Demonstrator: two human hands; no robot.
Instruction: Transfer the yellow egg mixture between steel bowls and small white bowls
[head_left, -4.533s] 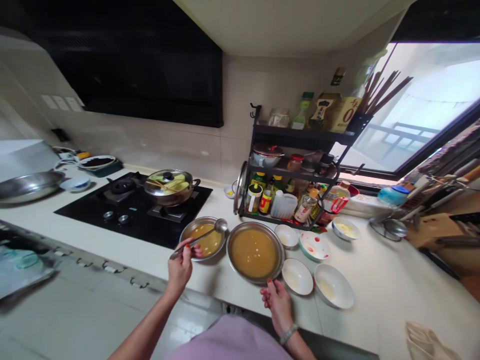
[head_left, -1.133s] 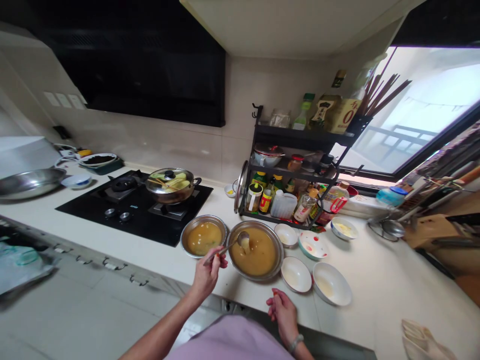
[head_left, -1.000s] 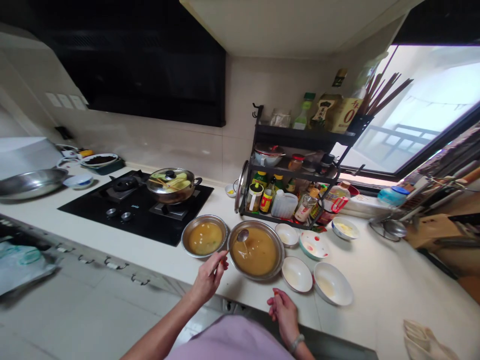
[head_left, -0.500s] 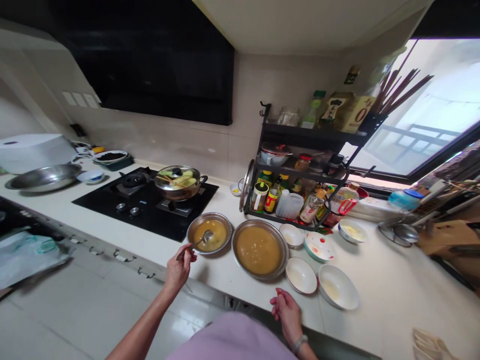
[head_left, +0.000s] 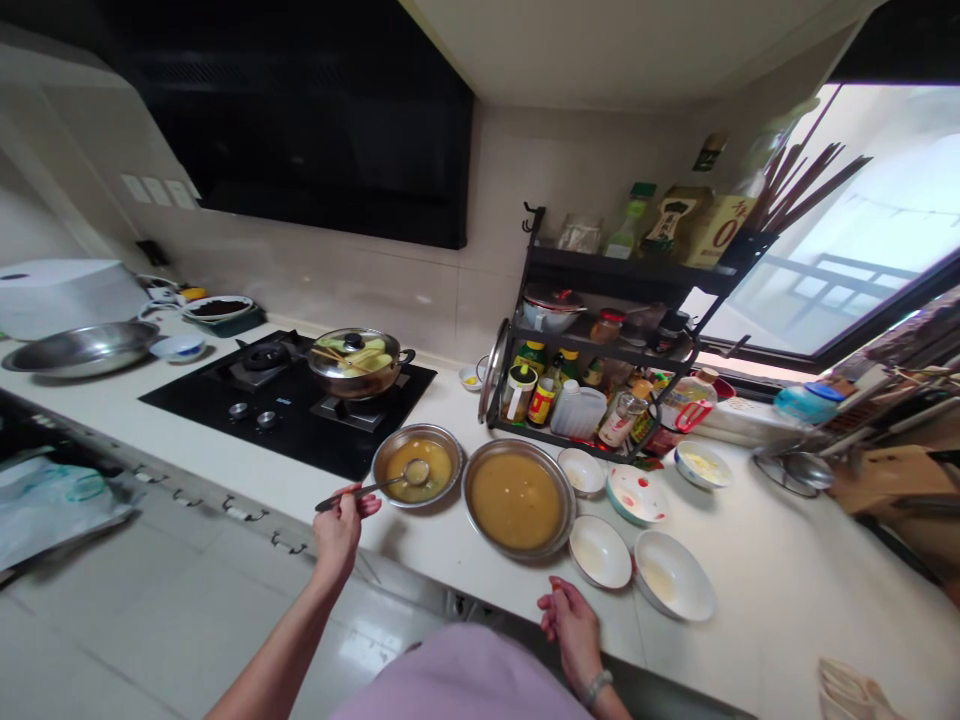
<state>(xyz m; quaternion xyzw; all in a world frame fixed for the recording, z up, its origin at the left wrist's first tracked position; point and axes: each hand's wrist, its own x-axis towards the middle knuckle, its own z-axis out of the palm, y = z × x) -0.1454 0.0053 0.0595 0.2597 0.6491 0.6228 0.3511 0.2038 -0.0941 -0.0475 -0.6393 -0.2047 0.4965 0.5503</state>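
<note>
My left hand (head_left: 339, 530) is closed round the dark handle of a small metal ladle (head_left: 382, 486). The ladle's round head holds some liquid and rests in the yellowish liquid of a steel bowl (head_left: 380, 458) beside the stove. To the right, a wider steel bowl (head_left: 466, 505) contains brownish-yellow liquid with a few pale bits on top. My right hand (head_left: 574, 625) hovers at the counter's front edge, below a white bowl (head_left: 621, 570). Its fingers are loosely curled and a little apart, and I see nothing held in them.
A lidded pot (head_left: 367, 385) with green and yellow food stands on the black stove (head_left: 210, 390). Several white bowls sit right of the steel ones. Behind them rises a black rack (head_left: 600, 345) of bottles and jars. At the far left is a wide metal pan (head_left: 82, 355).
My left hand has moved left and slightly down. The ladle's handle now lies flatter, and liquid shows in its head. My right hand has hardly moved.
</note>
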